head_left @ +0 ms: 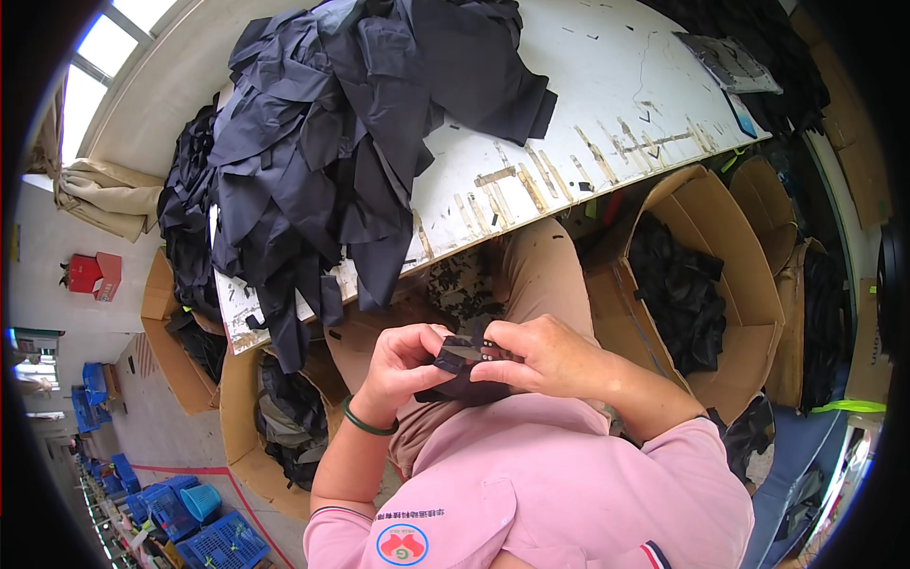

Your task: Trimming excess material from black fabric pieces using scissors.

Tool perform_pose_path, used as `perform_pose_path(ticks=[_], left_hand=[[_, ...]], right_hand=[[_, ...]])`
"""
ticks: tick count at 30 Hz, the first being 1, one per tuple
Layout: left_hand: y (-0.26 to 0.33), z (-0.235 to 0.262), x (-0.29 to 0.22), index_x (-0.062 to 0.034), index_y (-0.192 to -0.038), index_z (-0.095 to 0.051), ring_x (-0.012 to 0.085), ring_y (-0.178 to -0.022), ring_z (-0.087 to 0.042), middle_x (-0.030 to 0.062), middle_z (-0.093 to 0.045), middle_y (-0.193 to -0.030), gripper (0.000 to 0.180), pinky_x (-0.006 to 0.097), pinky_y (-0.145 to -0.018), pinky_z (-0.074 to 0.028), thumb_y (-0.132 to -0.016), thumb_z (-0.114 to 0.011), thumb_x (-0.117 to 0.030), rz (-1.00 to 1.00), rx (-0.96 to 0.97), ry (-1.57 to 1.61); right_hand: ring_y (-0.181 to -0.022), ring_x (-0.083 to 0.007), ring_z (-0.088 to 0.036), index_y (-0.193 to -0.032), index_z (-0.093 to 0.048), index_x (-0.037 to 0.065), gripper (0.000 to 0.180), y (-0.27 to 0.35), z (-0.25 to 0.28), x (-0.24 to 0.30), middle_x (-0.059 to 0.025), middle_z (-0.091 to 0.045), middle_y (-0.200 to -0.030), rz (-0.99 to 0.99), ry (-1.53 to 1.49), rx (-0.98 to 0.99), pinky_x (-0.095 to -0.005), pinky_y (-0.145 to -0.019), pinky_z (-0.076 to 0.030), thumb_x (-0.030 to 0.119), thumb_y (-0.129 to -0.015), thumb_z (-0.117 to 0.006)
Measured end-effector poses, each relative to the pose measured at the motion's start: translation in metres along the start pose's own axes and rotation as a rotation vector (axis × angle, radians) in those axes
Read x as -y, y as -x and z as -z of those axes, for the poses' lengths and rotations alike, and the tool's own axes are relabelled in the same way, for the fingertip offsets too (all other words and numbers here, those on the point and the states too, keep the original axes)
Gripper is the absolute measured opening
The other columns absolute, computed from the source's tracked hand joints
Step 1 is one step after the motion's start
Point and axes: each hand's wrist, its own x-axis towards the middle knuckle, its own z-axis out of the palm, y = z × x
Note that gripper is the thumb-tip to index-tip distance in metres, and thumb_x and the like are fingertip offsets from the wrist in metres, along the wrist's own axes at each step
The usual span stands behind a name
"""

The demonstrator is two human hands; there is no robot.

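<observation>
Both of my hands meet in front of my lap over a small folded piece of black cloth (pixel 460 356). My left hand (pixel 403 365) pinches its left end between thumb and fingers, and a dark green band circles that wrist. At the other end, my right hand (pixel 540 356) grips the piece with thumb and forefinger. Some small pale spots show beside the right fingertips; I cannot make out what they are. More black cloth hangs below the fingers, partly hidden by them.
A large heap of black cloth pieces (pixel 313 142) covers the left of the white table (pixel 569 76) and hangs over its edge. Cardboard boxes with black cloth stand at the right (pixel 749 275) and left (pixel 242 427). Blue plastic baskets (pixel 227 542) sit on the floor far left.
</observation>
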Motion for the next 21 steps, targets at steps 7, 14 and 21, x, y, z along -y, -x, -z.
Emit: perform_pose_path(ticks=[7,14,21], left_hand=[[0.001,0.002,0.001,0.0019,-0.081,-0.062,0.0162,-0.086,-0.060,0.0131,-0.067,-0.094,0.010,0.028,-0.078,-0.048,-0.076,-0.066,0.010,0.031,0.034,-0.011],[0.001,0.007,-0.004,0.0022,-0.080,-0.062,0.0175,-0.085,-0.062,0.0135,-0.067,-0.092,0.009,0.028,-0.079,-0.048,-0.075,-0.066,0.008,0.158,0.059,0.051],[-0.006,0.020,-0.010,0.0033,-0.083,-0.064,0.0182,-0.082,-0.064,0.0133,-0.068,-0.089,0.014,0.028,-0.079,-0.049,-0.070,-0.068,0.006,0.321,0.206,0.125]], right_hand=[[-0.057,-0.0373,-0.057,-0.077,-0.052,0.004,0.037,0.005,-0.001,-0.006,-0.0165,-0.057,-0.061,-0.069,-0.073,0.015,-0.0433,-0.052,-0.043,0.037,-0.088,-0.065],[-0.055,-0.0337,-0.055,-0.079,-0.054,0.003,0.036,0.010,0.005,-0.007,-0.0166,-0.055,-0.060,-0.077,-0.198,0.073,-0.0411,-0.052,-0.042,0.036,-0.088,-0.065],[-0.056,-0.0345,-0.057,-0.082,-0.056,0.003,0.037,0.012,0.013,-0.007,-0.0157,-0.057,-0.061,-0.065,-0.081,0.189,-0.0409,-0.053,-0.043,0.038,-0.086,-0.067]])
